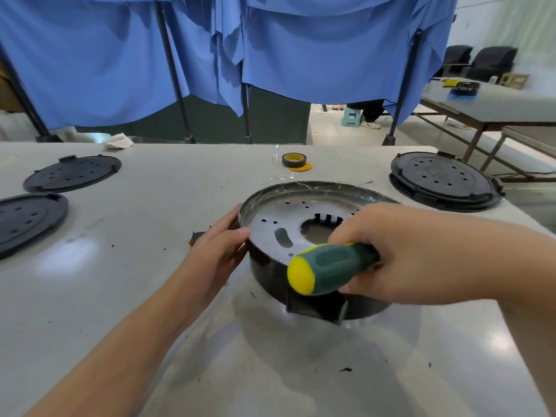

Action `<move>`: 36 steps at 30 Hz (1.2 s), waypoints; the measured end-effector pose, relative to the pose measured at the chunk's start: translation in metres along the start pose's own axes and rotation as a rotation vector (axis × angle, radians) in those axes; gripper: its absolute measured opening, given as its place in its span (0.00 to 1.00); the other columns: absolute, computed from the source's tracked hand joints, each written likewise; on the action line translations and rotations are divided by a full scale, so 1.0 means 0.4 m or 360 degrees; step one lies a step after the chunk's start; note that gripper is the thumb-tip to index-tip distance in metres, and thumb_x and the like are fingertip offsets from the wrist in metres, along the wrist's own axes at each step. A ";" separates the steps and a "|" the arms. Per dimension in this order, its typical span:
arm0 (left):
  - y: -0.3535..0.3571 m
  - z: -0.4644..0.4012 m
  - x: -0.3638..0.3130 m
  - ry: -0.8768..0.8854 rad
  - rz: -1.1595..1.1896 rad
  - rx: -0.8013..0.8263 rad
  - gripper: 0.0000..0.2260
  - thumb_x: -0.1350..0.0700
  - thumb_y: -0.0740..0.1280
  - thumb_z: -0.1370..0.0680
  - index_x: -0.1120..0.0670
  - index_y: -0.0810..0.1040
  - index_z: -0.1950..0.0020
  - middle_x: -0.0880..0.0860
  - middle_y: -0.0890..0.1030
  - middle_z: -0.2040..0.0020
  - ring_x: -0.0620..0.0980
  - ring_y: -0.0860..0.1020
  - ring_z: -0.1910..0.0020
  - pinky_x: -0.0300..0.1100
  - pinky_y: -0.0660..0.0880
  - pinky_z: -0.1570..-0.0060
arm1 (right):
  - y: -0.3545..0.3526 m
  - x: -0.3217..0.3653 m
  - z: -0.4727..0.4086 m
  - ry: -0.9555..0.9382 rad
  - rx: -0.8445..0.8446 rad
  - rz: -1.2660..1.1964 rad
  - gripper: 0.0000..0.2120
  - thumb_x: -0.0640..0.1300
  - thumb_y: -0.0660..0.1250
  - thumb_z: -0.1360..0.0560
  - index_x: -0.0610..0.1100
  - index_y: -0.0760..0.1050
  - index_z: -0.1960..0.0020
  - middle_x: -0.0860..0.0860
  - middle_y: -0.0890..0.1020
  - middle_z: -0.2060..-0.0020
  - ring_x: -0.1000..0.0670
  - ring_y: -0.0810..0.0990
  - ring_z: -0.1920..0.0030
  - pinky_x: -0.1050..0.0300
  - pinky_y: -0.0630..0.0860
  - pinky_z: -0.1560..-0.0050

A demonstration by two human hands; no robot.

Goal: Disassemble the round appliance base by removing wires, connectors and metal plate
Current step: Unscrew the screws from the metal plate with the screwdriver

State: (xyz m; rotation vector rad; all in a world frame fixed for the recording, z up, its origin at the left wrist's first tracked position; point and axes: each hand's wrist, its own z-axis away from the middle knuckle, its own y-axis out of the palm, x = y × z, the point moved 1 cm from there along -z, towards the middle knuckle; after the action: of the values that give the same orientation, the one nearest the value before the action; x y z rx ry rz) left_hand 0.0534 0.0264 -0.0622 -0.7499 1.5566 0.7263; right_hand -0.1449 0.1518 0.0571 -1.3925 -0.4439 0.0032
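The round appliance base (270, 272), black-walled with a silvery rim, stands on the white table just ahead of me. Inside it lies a grey metal plate (279, 222) with small holes and a round central opening. My left hand (216, 251) rests against the base's left wall, thumb on the rim. My right hand (403, 251) hovers over the base's right side, shut on a screwdriver (328, 267) with a green handle and yellow end cap that points toward me. The screwdriver's tip is hidden behind the hand. No wires are visible inside.
Two black round covers (72, 173) (27, 221) lie at the left, another black base (445, 182) at the far right. A roll of yellow-black tape (294, 161) sits behind the base, a small red-black part (195, 237) by my left hand. Blue curtains hang behind the table.
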 end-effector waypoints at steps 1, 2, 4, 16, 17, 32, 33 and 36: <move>0.001 0.000 -0.003 0.0004 -0.0020 0.0000 0.25 0.53 0.65 0.29 0.50 0.71 0.31 0.46 0.82 0.45 0.42 0.79 0.45 0.36 0.74 0.46 | -0.008 -0.005 0.001 -0.0009 -0.0027 -0.0012 0.10 0.49 0.68 0.28 0.44 0.73 0.64 0.46 0.75 0.69 0.47 0.75 0.69 0.43 0.75 0.65; 0.001 0.001 -0.004 -0.0014 -0.0020 -0.0026 0.26 0.51 0.66 0.30 0.48 0.72 0.31 0.48 0.82 0.44 0.42 0.79 0.45 0.36 0.74 0.45 | -0.014 -0.011 0.003 -0.0008 -0.0052 -0.0026 0.10 0.49 0.68 0.28 0.44 0.74 0.64 0.45 0.76 0.69 0.46 0.75 0.69 0.44 0.74 0.65; -0.001 0.008 -0.003 -0.0022 -0.0018 -0.0096 0.28 0.49 0.67 0.31 0.46 0.71 0.30 0.54 0.78 0.37 0.49 0.76 0.37 0.41 0.70 0.39 | -0.026 -0.022 0.006 0.0016 -0.0090 -0.0048 0.09 0.49 0.68 0.28 0.45 0.75 0.63 0.45 0.76 0.70 0.46 0.75 0.69 0.45 0.74 0.65; 0.057 0.053 -0.037 0.0188 -0.0373 -0.0336 0.14 0.58 0.66 0.23 0.42 0.78 0.41 0.36 0.83 0.49 0.34 0.79 0.47 0.24 0.73 0.53 | 0.014 -0.012 -0.011 0.0115 -0.0056 0.0103 0.09 0.47 0.67 0.29 0.46 0.71 0.66 0.48 0.76 0.71 0.49 0.74 0.71 0.47 0.74 0.67; 0.060 0.053 -0.038 0.0177 -0.0385 -0.0355 0.15 0.60 0.65 0.22 0.39 0.79 0.45 0.35 0.83 0.51 0.32 0.79 0.49 0.23 0.72 0.55 | 0.021 -0.008 -0.016 0.0107 -0.0059 0.0115 0.09 0.46 0.67 0.29 0.46 0.70 0.66 0.48 0.75 0.71 0.50 0.73 0.71 0.47 0.74 0.68; 0.043 0.029 -0.006 -0.0011 -0.0342 -0.0409 0.34 0.65 0.70 0.27 0.52 0.60 0.24 0.28 0.74 0.43 0.24 0.75 0.48 0.23 0.73 0.55 | 0.055 -0.003 -0.061 -0.0211 -0.0294 -0.0321 0.07 0.51 0.67 0.25 0.55 0.69 0.59 0.53 0.73 0.66 0.54 0.73 0.66 0.61 0.73 0.67; 0.043 0.033 -0.007 -0.0019 -0.0339 -0.0402 0.34 0.65 0.68 0.25 0.51 0.57 0.23 0.31 0.74 0.39 0.28 0.74 0.43 0.25 0.73 0.51 | 0.043 -0.010 -0.058 -0.0213 -0.0317 -0.0517 0.04 0.51 0.66 0.24 0.56 0.70 0.54 0.52 0.75 0.64 0.52 0.75 0.64 0.58 0.76 0.66; 0.049 0.041 -0.017 -0.0047 -0.0305 -0.0489 0.35 0.63 0.67 0.23 0.45 0.54 0.23 0.32 0.72 0.39 0.22 0.73 0.48 0.20 0.71 0.56 | 0.011 -0.045 -0.061 -0.0159 -0.0497 -0.0941 0.06 0.47 0.62 0.21 0.53 0.72 0.45 0.49 0.76 0.62 0.52 0.77 0.64 0.54 0.78 0.60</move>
State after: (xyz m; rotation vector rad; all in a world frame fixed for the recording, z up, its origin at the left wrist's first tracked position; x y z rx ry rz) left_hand 0.0480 0.0514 -0.0565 -1.0946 1.3392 0.8388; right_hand -0.1529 0.1247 0.0447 -1.5214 -0.9578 -0.4982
